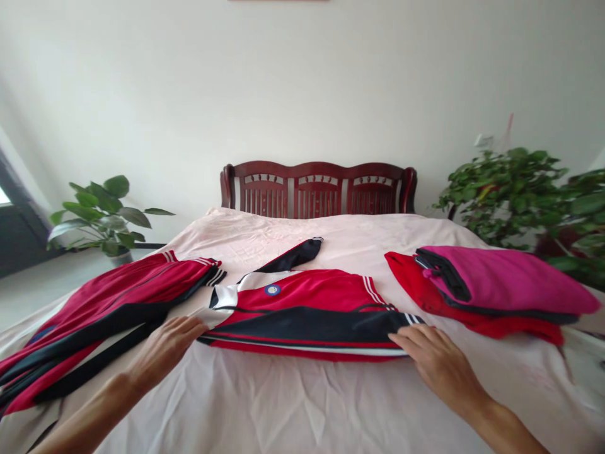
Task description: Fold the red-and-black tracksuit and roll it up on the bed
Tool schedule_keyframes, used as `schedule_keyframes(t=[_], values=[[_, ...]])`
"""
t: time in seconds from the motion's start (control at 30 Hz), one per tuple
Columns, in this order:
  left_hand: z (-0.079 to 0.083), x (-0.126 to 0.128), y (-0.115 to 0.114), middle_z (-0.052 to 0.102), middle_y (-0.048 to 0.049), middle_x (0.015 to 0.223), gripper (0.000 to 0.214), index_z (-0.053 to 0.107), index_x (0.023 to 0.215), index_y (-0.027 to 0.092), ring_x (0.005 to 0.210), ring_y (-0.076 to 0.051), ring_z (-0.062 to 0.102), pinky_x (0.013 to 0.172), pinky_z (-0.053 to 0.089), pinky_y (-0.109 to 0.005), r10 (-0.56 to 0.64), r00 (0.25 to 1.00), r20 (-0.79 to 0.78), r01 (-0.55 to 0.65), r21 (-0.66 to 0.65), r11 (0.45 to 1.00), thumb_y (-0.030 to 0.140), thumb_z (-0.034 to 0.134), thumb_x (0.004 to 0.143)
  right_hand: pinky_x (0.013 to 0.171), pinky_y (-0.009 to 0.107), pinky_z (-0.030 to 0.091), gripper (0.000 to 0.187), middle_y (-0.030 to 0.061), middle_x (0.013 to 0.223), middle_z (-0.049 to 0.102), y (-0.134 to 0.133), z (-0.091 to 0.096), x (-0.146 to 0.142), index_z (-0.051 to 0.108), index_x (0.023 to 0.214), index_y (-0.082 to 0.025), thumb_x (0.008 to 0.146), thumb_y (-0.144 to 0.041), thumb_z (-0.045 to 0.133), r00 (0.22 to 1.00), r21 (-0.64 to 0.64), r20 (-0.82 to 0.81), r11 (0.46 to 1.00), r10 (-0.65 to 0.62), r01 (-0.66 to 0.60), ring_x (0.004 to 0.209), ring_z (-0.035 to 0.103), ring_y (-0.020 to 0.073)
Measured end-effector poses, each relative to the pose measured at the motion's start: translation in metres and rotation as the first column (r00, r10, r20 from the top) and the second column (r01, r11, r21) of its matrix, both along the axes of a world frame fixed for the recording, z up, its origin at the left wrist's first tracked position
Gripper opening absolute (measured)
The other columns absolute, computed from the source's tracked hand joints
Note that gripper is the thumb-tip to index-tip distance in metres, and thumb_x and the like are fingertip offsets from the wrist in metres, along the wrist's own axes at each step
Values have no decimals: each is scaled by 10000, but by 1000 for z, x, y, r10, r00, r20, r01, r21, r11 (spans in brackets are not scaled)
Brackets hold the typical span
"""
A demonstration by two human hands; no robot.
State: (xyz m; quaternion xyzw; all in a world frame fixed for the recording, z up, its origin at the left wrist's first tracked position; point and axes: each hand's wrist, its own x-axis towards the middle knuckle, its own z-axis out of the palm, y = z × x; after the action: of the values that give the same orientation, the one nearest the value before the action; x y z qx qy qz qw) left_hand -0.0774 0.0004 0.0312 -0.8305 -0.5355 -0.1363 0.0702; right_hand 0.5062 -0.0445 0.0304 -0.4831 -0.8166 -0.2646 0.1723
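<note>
A red, navy and white track jacket (302,309) lies partly folded on the pale pink sheet (283,397), one dark sleeve stretched toward the headboard. My left hand (167,343) rests at the jacket's left end, fingers curled on the white edge of the fabric. My right hand (435,359) lies at the right end, fingers flat and pressed on the striped cuff.
A heap of red and navy garments (94,315) lies at the left. A folded stack, magenta on red (491,290), sits at the right. A dark wooden headboard (319,189) stands behind. Potted plants flank the bed, one left (101,214) and one right (515,189).
</note>
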Motion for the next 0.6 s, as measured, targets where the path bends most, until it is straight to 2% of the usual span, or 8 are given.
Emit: schedule_keyframes(t=[0.1, 0.17, 0.23, 0.27, 0.37, 0.47, 0.53, 0.6], values=[[-24, -29, -33, 723, 71, 1192, 396, 702, 1132, 439, 1074, -256, 654, 988, 481, -381, 11, 999, 41, -8, -64, 998, 262, 463, 871, 914, 385, 501, 615, 13, 1157, 702, -38, -17, 10, 617, 1292, -324, 785, -14, 456, 997, -66, 43, 996, 61, -58, 1052, 626, 218], [-43, -46, -53, 719, 62, 1215, 428, 697, 1155, 458, 1086, -265, 667, 990, 498, -398, -12, 999, 52, 17, -100, 995, 256, 481, 846, 900, 379, 533, 745, 0, 1190, 698, -55, -26, 16, 587, 1334, -345, 688, 0, 449, 996, -158, 26, 984, 90, -85, 1068, 641, 222], [-51, -51, -64, 720, 16, 1220, 464, 712, 1161, 418, 1086, -273, 678, 977, 511, -406, 9, 997, 71, -2, -95, 995, 218, 461, 825, 918, 391, 547, 805, -6, 1230, 687, -62, -24, 14, 597, 1326, -356, 617, -8, 436, 997, -239, -39, 968, 69, -76, 1103, 644, 228], [-49, -46, -67, 719, 0, 1224, 480, 716, 1167, 397, 1089, -277, 678, 976, 512, -411, 33, 996, 86, -26, -84, 996, 202, 447, 820, 945, 405, 542, 785, -7, 1255, 677, -62, -18, 9, 608, 1315, -358, 630, -18, 431, 996, -264, -86, 963, 39, -60, 1128, 638, 230], [-21, 10, -62, 700, 8, 1259, 482, 683, 1224, 390, 1119, -268, 666, 1006, 494, -409, 57, 989, 138, -48, -71, 996, 216, 386, 886, 1049, 446, 484, 571, 14, 1353, 622, -50, 8, -33, 591, 1343, -335, 839, -120, 432, 975, -310, -220, 950, -21, -49, 1233, 583, 235], [6, 103, -49, 621, -3, 1379, 441, 564, 1372, 365, 1224, -224, 608, 1073, 462, -370, -120, 983, 138, 140, -148, 979, 341, 372, 975, 1111, 471, 418, 510, 52, 1476, 507, -34, 20, -105, 468, 1457, -281, 947, -275, 470, 965, -353, -252, 921, 74, -163, 1351, 476, 254], [6, 154, -39, 427, -23, 1550, 521, 401, 1492, 341, 1402, -245, 432, 1156, 380, -425, -284, 951, 121, 302, -178, 937, 442, 413, 981, 1145, 486, 369, 591, 58, 1548, 402, -25, 13, -144, 368, 1514, -271, 948, -342, 523, 963, -398, -225, 889, 147, -228, 1407, 400, 267], [-8, 179, -31, 333, -53, 1595, 593, 313, 1531, 329, 1455, -278, 336, 1175, 340, -491, -347, 934, 87, 357, -177, 917, 480, 441, 972, 1150, 505, 354, 630, 72, 1555, 382, -17, -2, -160, 352, 1520, -255, 942, -408, 551, 970, -431, -171, 872, 174, -232, 1414, 385, 283]])
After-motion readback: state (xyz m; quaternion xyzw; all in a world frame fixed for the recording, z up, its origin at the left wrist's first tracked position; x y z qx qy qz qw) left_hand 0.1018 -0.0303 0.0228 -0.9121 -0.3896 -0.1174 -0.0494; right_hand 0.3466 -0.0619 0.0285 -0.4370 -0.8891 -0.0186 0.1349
